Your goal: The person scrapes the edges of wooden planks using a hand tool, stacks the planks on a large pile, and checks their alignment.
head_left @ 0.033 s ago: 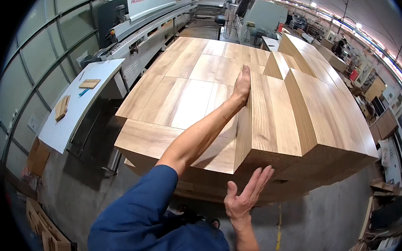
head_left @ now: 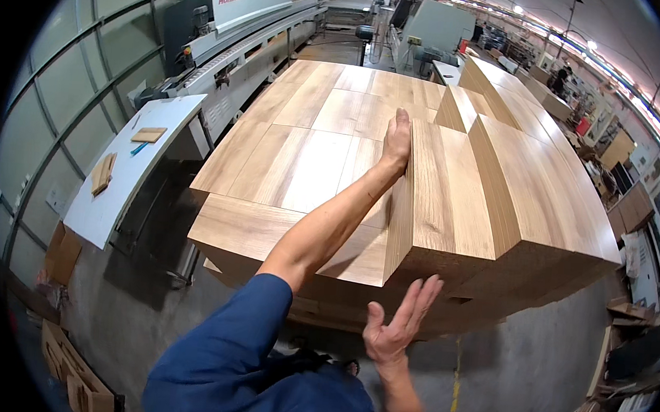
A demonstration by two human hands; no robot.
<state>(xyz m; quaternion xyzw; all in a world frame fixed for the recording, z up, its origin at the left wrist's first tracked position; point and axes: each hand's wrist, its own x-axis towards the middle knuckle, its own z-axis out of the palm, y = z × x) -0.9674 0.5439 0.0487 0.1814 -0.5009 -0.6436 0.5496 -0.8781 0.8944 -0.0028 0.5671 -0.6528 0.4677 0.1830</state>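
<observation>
A big stack of wood-grain panels [head_left: 303, 150] fills the middle, with a taller pile [head_left: 453, 192] standing on its right half. My left arm, in a blue sleeve, reaches far across the lower panels. My left hand [head_left: 397, 138] grips the left edge of the taller pile's top panel. My right hand [head_left: 400, 326] is open with its fingers spread. It is held up against the near end face of the taller pile, at its lower front edge.
A long grey woodworking machine [head_left: 235, 23] runs along the back left. Beside it a white table [head_left: 117, 191] carries small wood pieces [head_left: 148, 134]. Cardboard boxes [head_left: 66, 367] lie at the lower left. More panel stacks [head_left: 522, 89] stand at the right, over concrete floor [head_left: 517, 372].
</observation>
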